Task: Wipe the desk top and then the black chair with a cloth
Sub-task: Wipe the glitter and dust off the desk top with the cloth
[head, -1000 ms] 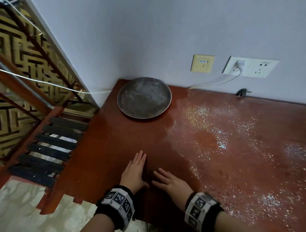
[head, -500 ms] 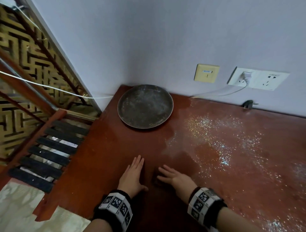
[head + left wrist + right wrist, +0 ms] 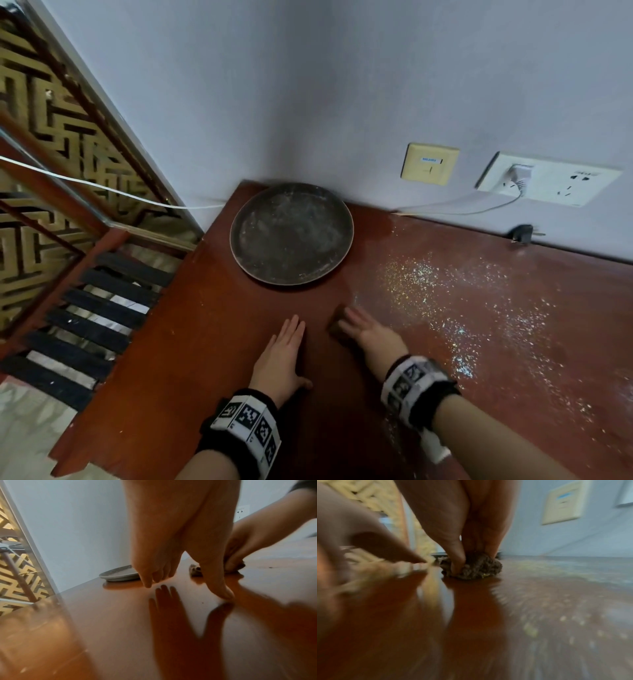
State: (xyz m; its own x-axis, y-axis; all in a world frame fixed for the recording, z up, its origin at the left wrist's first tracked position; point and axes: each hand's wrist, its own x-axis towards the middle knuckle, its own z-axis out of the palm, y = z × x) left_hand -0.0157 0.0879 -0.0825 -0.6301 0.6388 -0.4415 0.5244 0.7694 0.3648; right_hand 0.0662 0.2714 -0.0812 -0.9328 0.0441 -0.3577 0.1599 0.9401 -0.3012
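Desk top (image 3: pixel 212 342) | right hand (image 3: pixel 371 334) fingers grasp cloth (image 3: pixel 476 566) | left hand (image 3: pixel 279 359) flat, fingers released

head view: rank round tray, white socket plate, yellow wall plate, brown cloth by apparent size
1. Round tray
2. White socket plate
3. Yellow wall plate
4. Brown cloth, mostly hidden under the right hand, so its full size is unsure.

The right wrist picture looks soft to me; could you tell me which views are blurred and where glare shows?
Right wrist: streaked all over, only the cloth fairly sharp. Left wrist: lower left smeared, desk top mirrors the left hand. Head: sharp, speckles glinting.
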